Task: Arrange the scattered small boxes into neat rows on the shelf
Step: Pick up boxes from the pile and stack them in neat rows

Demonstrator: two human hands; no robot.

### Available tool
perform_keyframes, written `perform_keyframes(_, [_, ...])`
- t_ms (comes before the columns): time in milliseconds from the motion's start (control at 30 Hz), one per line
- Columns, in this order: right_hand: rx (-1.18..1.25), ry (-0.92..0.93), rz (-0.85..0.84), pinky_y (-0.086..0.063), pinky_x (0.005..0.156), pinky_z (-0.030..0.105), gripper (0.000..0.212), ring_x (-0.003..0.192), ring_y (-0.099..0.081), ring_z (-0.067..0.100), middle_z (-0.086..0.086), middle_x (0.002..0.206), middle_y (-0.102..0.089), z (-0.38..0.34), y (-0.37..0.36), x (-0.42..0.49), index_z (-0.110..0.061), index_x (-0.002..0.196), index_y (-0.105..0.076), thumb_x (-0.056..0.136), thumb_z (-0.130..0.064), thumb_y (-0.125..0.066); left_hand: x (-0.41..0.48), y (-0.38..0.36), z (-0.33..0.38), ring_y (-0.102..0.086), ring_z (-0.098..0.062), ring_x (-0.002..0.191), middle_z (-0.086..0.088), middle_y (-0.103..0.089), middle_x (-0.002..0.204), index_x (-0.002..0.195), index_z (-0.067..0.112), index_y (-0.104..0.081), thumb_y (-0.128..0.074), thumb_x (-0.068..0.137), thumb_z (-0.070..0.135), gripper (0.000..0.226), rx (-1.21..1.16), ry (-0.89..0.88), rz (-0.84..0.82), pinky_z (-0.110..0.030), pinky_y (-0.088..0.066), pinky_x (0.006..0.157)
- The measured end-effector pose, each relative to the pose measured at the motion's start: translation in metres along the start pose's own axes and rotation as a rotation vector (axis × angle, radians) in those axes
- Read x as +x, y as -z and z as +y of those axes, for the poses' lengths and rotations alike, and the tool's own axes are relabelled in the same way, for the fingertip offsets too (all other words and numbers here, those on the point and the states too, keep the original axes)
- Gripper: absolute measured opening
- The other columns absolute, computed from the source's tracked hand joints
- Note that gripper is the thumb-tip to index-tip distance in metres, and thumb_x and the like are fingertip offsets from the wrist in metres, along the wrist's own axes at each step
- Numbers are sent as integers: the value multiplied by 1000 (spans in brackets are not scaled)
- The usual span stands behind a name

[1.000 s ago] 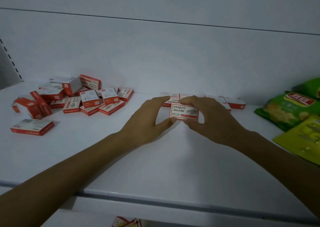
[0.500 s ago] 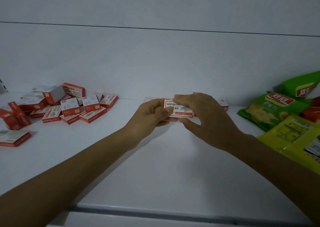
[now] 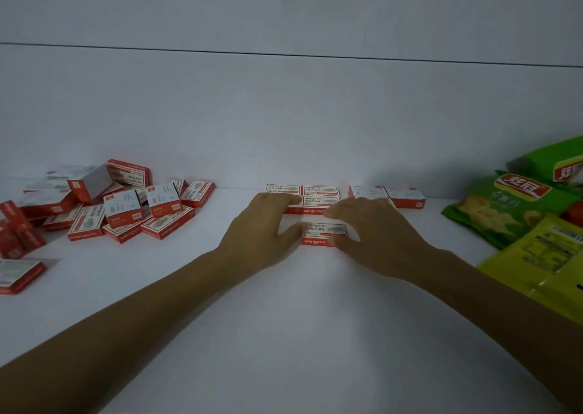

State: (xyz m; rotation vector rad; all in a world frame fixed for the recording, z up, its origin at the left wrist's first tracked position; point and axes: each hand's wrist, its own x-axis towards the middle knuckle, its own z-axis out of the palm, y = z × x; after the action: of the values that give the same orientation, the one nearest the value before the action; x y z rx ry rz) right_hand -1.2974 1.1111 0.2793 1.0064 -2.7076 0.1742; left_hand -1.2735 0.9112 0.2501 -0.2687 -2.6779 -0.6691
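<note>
A small red-and-white box [image 3: 321, 233] lies flat on the white shelf [image 3: 309, 319], just in front of several like boxes set in a row [image 3: 320, 196] against the back wall. My right hand [image 3: 375, 240] pinches the box between forefinger and thumb at its right end. My left hand [image 3: 262, 233] has its thumb against the box's left end, and its fingers lie stretched over the row's left box. Two more placed boxes [image 3: 405, 195] sit right of the row. A scattered heap of the same boxes [image 3: 126, 208] lies at the left.
Green and yellow snack bags [image 3: 511, 214] crowd the shelf's right end. One loose box [image 3: 19, 274] lies near the left edge, in front of the heap. The white back wall rises right behind the row.
Both hands have brought the box down from the air and set it flat on the shelf in front of the back row. My view has shifted slightly.
</note>
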Motion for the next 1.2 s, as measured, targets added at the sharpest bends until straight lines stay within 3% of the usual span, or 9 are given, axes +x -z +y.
perform_keyframes(100, [-4, 41, 91, -42, 91, 38, 31, 107, -60, 21, 1, 119, -64, -3, -7, 0, -18, 115, -64, 86, -28, -59, -3, -9, -9, -42, -15, 125, 5, -51, 135, 132, 20, -49, -55, 88, 43, 50, 58, -86, -2, -28, -37, 102])
perform_keyframes(167, [-5, 75, 136, -50, 78, 38, 23, 89, -67, 21, 1, 101, -71, -3, -16, -3, -17, 99, -71, 81, -26, -60, -2, -8, -13, -42, -15, 124, 6, -51, 135, 131, 21, -49, -54, 87, 47, 52, 23, -65, 14, -21, -32, 98])
perform_keyframes(233, [7, 47, 105, -52, 76, 38, 25, 85, -67, 20, 0, 98, -72, -6, -23, -5, -17, 99, -71, 80, -29, -58, 0, -5, -19, -43, -15, 123, 5, -52, 134, 131, 20, -49, -51, 85, 52, 55, 21, -46, 33, -21, -32, 96])
perform_keyframes(400, [-42, -17, 65, -48, 85, 40, 37, 96, -66, 22, 3, 107, -70, -6, -33, -1, -14, 110, -67, 82, -34, -54, 0, -9, -26, -33, -18, 134, 3, -40, 145, 138, 24, -40, -33, 82, 64, 70, 158, -23, -82, -38, -32, 109])
perform_keyframes(533, [35, -63, 9, -37, 98, 41, 53, 114, -58, 23, 4, 124, -61, -1, -35, 1, -15, 124, -58, 88, -48, -38, 1, -11, -27, -22, -14, 138, 7, -31, 150, 142, 27, -34, -27, 81, 68, 74, 170, -15, -126, -36, -25, 110])
perform_keyframes(700, [107, -93, -9, -14, 105, 22, 65, 134, -35, 12, -5, 145, -39, 1, -34, 4, -23, 139, -39, 84, -55, -27, 1, -12, -28, -21, -14, 139, 7, -30, 150, 142, 27, -33, -22, 78, 72, 79, 171, -32, -136, -34, -24, 109])
perform_keyframes(900, [109, -96, -41, -11, 105, 21, 66, 137, -29, 10, -7, 148, -34, 0, -35, 4, -25, 142, -34, 84, -57, -24, 1, -11, -27, -19, -15, 139, 7, -28, 151, 142, 28, -32, -24, 80, 70, 76, 171, -27, -151, -36, -24, 111])
perform_keyframes(1033, [74, -72, -9, -18, 104, 25, 72, 132, -39, 16, -1, 143, -43, 2, -37, 3, -21, 138, -42, 83, -62, -19, 1, -11, -28, -21, -15, 139, 6, -30, 150, 142, 28, -32, -15, 75, 72, 83, 181, -39, -142, -34, -25, 110])
perform_keyframes(1200, [109, -77, -51, -9, 105, 19, 69, 138, -26, 9, -7, 150, -31, 1, -37, 3, -26, 143, -30, 83, -59, -23, 1, -12, -28, -23, -14, 139, 7, -30, 150, 143, 27, -31, -15, 76, 71, 81, 174, -62, -147, -37, -25, 111])
